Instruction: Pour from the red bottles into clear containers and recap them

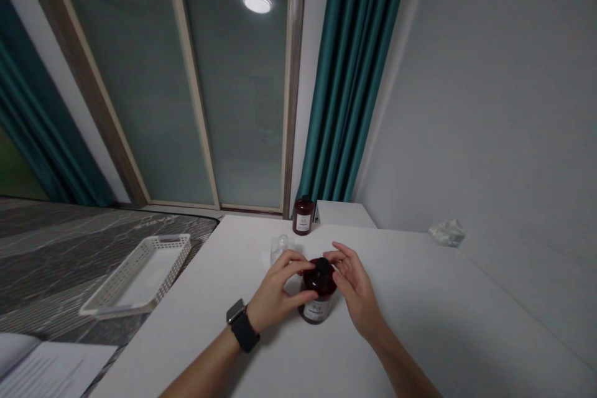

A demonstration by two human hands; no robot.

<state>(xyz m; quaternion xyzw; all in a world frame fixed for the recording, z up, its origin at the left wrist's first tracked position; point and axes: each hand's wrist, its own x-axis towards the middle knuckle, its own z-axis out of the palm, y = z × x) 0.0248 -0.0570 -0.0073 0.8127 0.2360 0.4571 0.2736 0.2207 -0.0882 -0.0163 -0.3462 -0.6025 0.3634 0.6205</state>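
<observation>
A dark red-brown bottle (pixel 318 310) with a black cap and a white label stands upright on the white table (pixel 224 280). My left hand (pixel 281 289), with a black watch (pixel 242 326) at the wrist, curls around the bottle's left side, its fingers and thumb on the upper part. To the right of the cap is my right hand (pixel 353 283), fingers apart and slightly bent. Its fingertips are close to the cap and shoulder; whether they touch is hard to tell. Just behind my left hand sits a clear, see-through item (pixel 281 245), partly hidden.
A similar brown bottle (pixel 303 217) stands at the table's far edge, beside a white box-like surface (pixel 345 212). Crumpled clear plastic (pixel 446 233) lies by the wall at right. Left of the table are a white basket (pixel 100 310) and an open book (pixel 58 367).
</observation>
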